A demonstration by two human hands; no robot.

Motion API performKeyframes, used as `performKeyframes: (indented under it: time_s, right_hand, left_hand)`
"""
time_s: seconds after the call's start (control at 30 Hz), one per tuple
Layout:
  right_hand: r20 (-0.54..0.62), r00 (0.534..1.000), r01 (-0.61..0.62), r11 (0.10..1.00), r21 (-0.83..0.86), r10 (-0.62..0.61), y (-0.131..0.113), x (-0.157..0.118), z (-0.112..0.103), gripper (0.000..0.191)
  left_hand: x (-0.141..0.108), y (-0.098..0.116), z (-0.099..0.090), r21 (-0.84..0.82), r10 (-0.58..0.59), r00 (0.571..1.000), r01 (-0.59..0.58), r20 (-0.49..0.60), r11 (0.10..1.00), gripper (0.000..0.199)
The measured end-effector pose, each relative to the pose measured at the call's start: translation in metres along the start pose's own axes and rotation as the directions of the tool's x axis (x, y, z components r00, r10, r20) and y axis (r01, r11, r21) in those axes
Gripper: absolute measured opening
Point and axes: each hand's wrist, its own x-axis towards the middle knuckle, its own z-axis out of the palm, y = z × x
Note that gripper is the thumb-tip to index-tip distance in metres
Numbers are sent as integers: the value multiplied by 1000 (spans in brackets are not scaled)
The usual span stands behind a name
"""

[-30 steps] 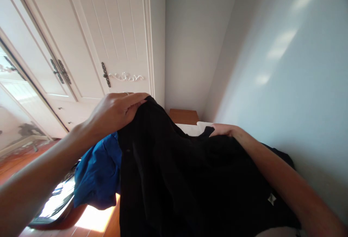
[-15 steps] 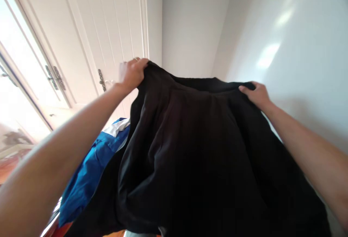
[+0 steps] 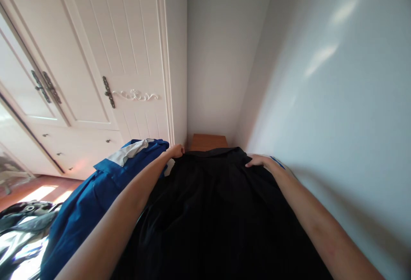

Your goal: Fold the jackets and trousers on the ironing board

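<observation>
A wide black garment hangs spread out before me, with a band-like upper edge and loose folds below; I cannot tell whether it is a top or a skirt. My left hand is closed on its upper left corner. At the upper right corner, my right hand pinches the cloth with the thumb on the near side. The lower part runs out of view at the bottom. Beside my left forearm is a blue garment with a white piece of cloth at its top.
A pale wardrobe with dark metal handles stands at the left. On the right is a plain wall. A brown wooden surface shows in the corner behind the garment. Several dark and white items lie at lower left, near the reddish floor.
Both hands have moved down in view and farther from me, and closer together, carrying the black garment's upper edge with them. More of the blue garment and the wooden surface now shows.
</observation>
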Motion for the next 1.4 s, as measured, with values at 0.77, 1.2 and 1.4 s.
performKeyframes:
  time_s: [0.77,1.2,1.4]
  right_hand:
    - [-443,897,39,996,82,2,4,38,6,61]
    - [-269,866,254,834,-489,-421,0,-26,2,42]
    - [-108,717,476,597,-645,-689,-69,-15,47,69]
  left_hand:
    - [17,-9,32,-623,-241,831,-154,-502,766,48]
    - [-55,-24,30,-703,203,946,-323,-252,633,16]
    - [-53,-12,24,-684,314,931,-351,-184,640,12]
